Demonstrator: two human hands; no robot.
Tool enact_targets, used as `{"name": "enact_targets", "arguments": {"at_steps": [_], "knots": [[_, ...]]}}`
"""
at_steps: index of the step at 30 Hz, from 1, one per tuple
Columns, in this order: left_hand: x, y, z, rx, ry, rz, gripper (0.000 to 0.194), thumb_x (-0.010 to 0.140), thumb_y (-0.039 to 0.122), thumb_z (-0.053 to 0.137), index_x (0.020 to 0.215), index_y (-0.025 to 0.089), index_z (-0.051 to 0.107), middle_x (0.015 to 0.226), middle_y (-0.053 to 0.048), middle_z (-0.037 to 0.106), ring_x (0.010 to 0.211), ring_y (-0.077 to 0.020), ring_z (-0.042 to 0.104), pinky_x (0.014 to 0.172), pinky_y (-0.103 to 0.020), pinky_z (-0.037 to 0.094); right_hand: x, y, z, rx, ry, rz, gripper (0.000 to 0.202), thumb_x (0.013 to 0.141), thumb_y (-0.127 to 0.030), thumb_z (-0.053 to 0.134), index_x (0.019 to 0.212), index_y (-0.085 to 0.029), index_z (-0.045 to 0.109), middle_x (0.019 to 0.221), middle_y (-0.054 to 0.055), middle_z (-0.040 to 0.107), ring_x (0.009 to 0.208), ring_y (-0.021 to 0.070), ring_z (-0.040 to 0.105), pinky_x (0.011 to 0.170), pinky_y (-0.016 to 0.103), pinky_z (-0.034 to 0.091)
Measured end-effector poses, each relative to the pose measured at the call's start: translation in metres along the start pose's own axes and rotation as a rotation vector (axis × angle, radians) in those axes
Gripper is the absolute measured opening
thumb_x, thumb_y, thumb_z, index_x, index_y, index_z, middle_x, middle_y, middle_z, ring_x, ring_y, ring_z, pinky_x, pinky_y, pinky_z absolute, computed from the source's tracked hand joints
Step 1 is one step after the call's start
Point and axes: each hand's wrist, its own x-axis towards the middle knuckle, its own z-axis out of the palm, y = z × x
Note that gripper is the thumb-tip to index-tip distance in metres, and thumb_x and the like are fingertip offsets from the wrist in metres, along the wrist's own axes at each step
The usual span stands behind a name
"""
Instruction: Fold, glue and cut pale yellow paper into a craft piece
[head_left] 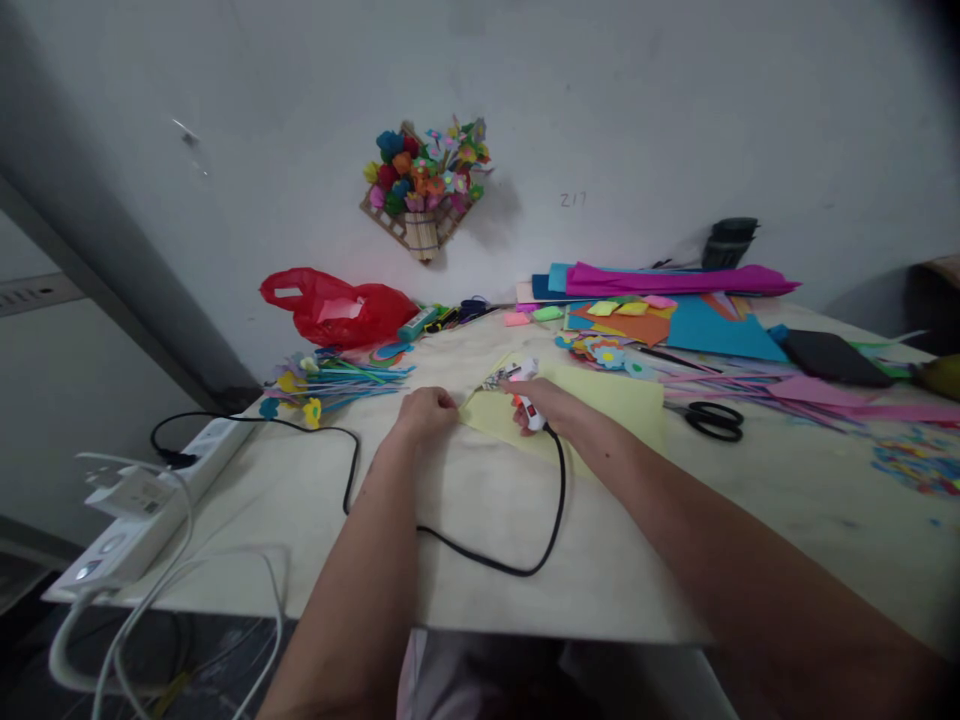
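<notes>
My right hand (pixel 543 400) is wrapped round a white hot glue gun (pixel 534 412) with a red switch and a black cord. The gun's metal nozzle end points left, toward my left hand (pixel 427 412). Between the closed fingertips of that left hand is the end of a thin yellow strip (pixel 472 398), slanting up and away to the nozzle. Whether the nozzle touches the strip I cannot tell. Under the gun and my right hand lies a sheet of pale yellow paper (pixel 619 408), partly covered by my forearm.
Black scissors (pixel 714 420) lie right of the yellow sheet. Paper flowers on stems (pixel 330 382) and a red plastic bag (pixel 337 308) are at the left. Coloured paper sheets (pixel 724 328) stack at the back right. A white power strip (pixel 161 500) lines the left edge.
</notes>
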Motion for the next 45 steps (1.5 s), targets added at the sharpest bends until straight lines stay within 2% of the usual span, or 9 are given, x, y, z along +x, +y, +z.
{"name": "enact_targets", "arguments": {"at_steps": [11, 21, 29, 34, 38, 45], "knots": [[0.0011, -0.0002, 0.001, 0.027, 0.011, -0.004, 0.022, 0.063, 0.029, 0.056, 0.08, 0.022, 0.069, 0.08, -0.003, 0.069, 0.076, -0.0176, 0.06, 0.065, -0.023, 0.041, -0.0027, -0.0001, 0.0035, -0.025, -0.041, 0.011, 0.023, 0.081, -0.035, 0.055, 0.072, -0.016, 0.047, 0.043, -0.006, 0.044, 0.03, 0.0082, 0.043, 0.036, 0.025, 0.046], [0.0014, -0.0011, 0.0015, 0.0, 0.015, -0.003, 0.021, 0.063, 0.029, 0.056, 0.078, 0.022, 0.069, 0.078, -0.003, 0.069, 0.074, -0.0174, 0.059, 0.064, -0.023, 0.041, 0.0026, 0.0004, 0.0041, 0.037, 0.078, -0.018, 0.022, 0.081, -0.034, 0.055, 0.075, -0.014, 0.048, 0.044, -0.005, 0.045, 0.033, 0.0097, 0.046, 0.035, 0.025, 0.046], [0.0021, -0.0023, 0.0018, -0.002, 0.004, -0.009, 0.022, 0.063, 0.03, 0.056, 0.079, 0.022, 0.069, 0.078, -0.002, 0.069, 0.074, -0.0167, 0.059, 0.062, -0.022, 0.041, 0.0042, 0.0004, 0.0033, 0.022, 0.113, -0.007, 0.028, 0.081, -0.039, 0.055, 0.072, -0.012, 0.051, 0.044, -0.001, 0.05, 0.033, 0.0099, 0.047, 0.037, 0.025, 0.047], [0.0035, -0.0043, 0.0034, -0.003, 0.019, 0.006, 0.022, 0.063, 0.028, 0.056, 0.079, 0.021, 0.069, 0.079, -0.003, 0.069, 0.074, -0.017, 0.059, 0.062, -0.022, 0.04, 0.0049, 0.0009, 0.0027, 0.016, 0.084, 0.001, 0.029, 0.082, -0.038, 0.054, 0.073, -0.011, 0.051, 0.047, 0.002, 0.053, 0.034, 0.01, 0.048, 0.036, 0.025, 0.046], [0.0047, -0.0061, 0.0043, -0.016, 0.025, 0.011, 0.022, 0.063, 0.029, 0.056, 0.079, 0.021, 0.069, 0.079, -0.003, 0.068, 0.074, -0.0179, 0.059, 0.062, -0.024, 0.04, 0.0037, 0.0005, 0.0031, 0.012, 0.069, 0.009, 0.03, 0.08, -0.041, 0.056, 0.073, -0.012, 0.05, 0.047, 0.001, 0.052, 0.034, 0.0101, 0.048, 0.036, 0.024, 0.046], [0.0028, -0.0037, 0.0025, -0.017, 0.033, 0.0, 0.022, 0.063, 0.028, 0.055, 0.079, 0.021, 0.068, 0.079, -0.004, 0.068, 0.074, -0.0183, 0.059, 0.062, -0.024, 0.04, -0.0016, -0.002, 0.0057, 0.024, 0.069, 0.01, 0.022, 0.081, -0.034, 0.055, 0.076, -0.014, 0.048, 0.046, -0.004, 0.046, 0.033, 0.0098, 0.046, 0.035, 0.025, 0.045]]}}
